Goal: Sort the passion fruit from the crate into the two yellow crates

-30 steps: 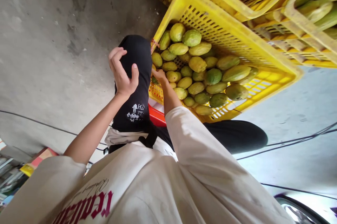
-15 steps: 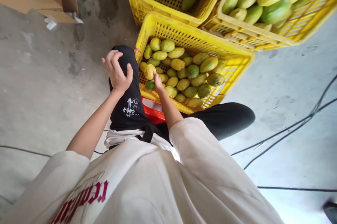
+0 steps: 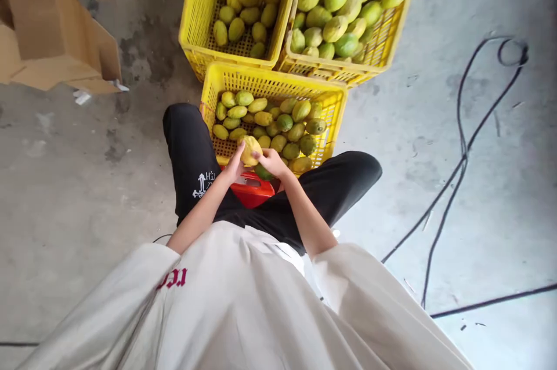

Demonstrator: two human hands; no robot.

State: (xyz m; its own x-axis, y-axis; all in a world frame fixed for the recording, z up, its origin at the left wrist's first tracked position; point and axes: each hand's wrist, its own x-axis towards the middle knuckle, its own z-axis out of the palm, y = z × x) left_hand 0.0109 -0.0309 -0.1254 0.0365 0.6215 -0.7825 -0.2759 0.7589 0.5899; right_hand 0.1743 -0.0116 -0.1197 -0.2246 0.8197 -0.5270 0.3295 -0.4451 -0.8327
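Observation:
Between my two hands, above the near rim of the front crate, is a yellow papaya (image 3: 250, 151). My left hand (image 3: 235, 163) is closed around its left side. The thumb and fingers of my right hand (image 3: 271, 162) grip its right side. A green papaya (image 3: 263, 172) shows just below my right hand, partly covered by it; whether the fingers hold it too is hard to see. Beyond my hands, the front yellow crate (image 3: 278, 77) contains many green and yellow papayas (image 3: 285, 122) in a loose layer.
Behind stand a yellow crate (image 3: 190, 16) with several papayas and another crate (image 3: 398, 22) heaped with them. A red plastic seat (image 3: 252, 193) is between my legs. Cardboard boxes (image 3: 56, 28) lie at far left, black cables (image 3: 464, 152) on the floor at right.
My left hand has left my knee and closed on the yellow papaya. My right hand has drawn that papaya out of the crate toward me. The view has shifted, showing more of the back crates.

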